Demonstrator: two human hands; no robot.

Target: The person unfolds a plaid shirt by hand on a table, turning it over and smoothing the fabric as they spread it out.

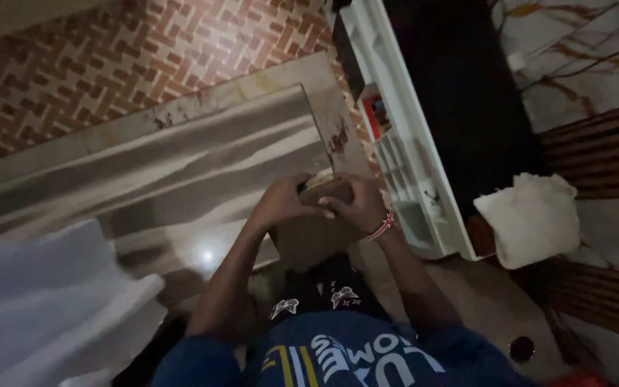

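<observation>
Brown box, seemingly between fingers

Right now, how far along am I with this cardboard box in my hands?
Early, by the look of it. Done: the box is off the floor, held over your lap. In hand: your left hand and right hand grip its top edge, fingers curled over a pale flap, which looks only partly lifted. Left: the box looks mostly shut, and the dim light hides any contents.
</observation>
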